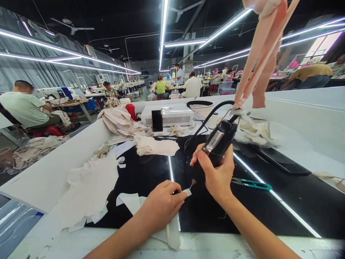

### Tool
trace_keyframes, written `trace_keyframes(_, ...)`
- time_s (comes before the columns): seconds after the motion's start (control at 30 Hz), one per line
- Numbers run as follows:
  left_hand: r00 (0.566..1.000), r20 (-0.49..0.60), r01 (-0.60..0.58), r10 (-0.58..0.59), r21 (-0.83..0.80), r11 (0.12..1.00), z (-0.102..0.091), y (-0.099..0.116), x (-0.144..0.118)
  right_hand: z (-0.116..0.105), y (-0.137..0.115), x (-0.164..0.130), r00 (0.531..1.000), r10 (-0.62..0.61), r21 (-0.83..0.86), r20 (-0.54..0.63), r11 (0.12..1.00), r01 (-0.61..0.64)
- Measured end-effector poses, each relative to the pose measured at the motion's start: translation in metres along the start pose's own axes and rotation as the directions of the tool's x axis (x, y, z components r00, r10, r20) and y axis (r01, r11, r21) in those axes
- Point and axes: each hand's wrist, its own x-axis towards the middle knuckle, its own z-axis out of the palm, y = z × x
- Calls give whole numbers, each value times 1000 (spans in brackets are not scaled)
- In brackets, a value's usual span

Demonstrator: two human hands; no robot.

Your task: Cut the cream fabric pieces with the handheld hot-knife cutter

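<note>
While the right hand (217,176) is closed in a full grip around a black handheld tool (215,145), the tool stands tilted, its upper end leaning away from the person and its narrow tip pointing down at a small pale strip of fabric (186,192). A black cord (205,122) runs from the top of the tool back across the tabletop (296,205). The left hand (161,205) lies just left of the tool's tip, fingers pinched together on the strip and pressing it against the black surface; the tip sits at or just above the strip's end, and contact cannot be confirmed. Teal-handled snips (252,184) lie just right of the right hand, apart from it. Loose off-white fabric pieces (88,190) are spread well to the left of the tool, with a further stack (121,124) behind them. A white box-shaped unit (168,114) sits beyond the tool at the far end of the tabletop, with a dark phone (157,120) propped against its front. Pink straps (262,54) hang above and to the right of the tool, their lower ends near its top. Other people (25,104) are seated at tables well beyond.
</note>
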Motion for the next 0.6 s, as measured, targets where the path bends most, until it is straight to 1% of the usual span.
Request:
trace_keyframes(0.33,1000,7,17,-17,-22,1000,-1,0,0,2,-2,0,1000,29,-39,-3,999,-30)
trace_keyframes(0.5,1000,0,13,-13,-22,1000,0,-1,-1,-3,-6,-4,1000,27,33,-12,999,-27)
trace_keyframes(0.6,1000,-6,13,-13,-17,1000,1,-1,-3,-5,-7,-8,1000,28,46,0,999,-28)
